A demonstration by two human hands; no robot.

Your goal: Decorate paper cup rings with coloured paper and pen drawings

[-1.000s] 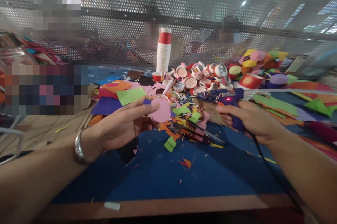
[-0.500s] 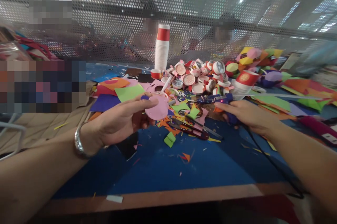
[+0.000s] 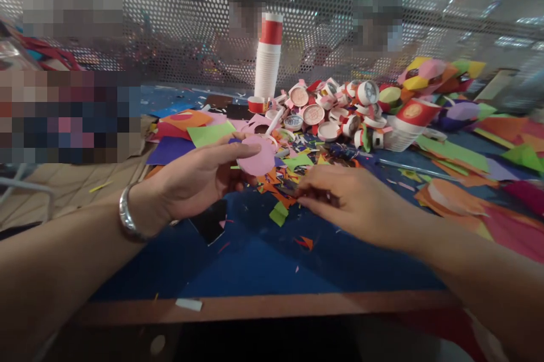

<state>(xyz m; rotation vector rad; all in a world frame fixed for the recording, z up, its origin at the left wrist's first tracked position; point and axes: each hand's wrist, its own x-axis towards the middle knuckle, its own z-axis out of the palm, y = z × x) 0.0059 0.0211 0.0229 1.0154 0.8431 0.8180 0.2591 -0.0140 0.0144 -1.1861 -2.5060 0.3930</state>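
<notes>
My left hand (image 3: 204,172) pinches a pink paper disc (image 3: 257,157) between thumb and fingers, above the table's middle. A bit of purple shows behind the disc's upper left edge. My right hand (image 3: 344,197) is low over the heap of coloured paper scraps (image 3: 272,181), its fingers curled together. Whatever these fingers hold is hidden. Close to that hand lie a folded green scrap (image 3: 279,213) and an orange scrap (image 3: 306,243). To the right of the heap a long translucent stick (image 3: 412,169) rests on the table.
A tall stack of paper cups (image 3: 267,62) stands at the back, beside a pile of cut cup pieces (image 3: 313,115). More stacked cups (image 3: 410,124) lean to the right. Coloured paper sheets (image 3: 454,161) lie on both sides. A perforated metal screen (image 3: 178,28) rises behind the blue table (image 3: 255,271).
My right hand has let go of the glue gun and moved left to the scraps, where scissors lay in view before. My left hand keeps the pink disc. The view has shifted slightly.
</notes>
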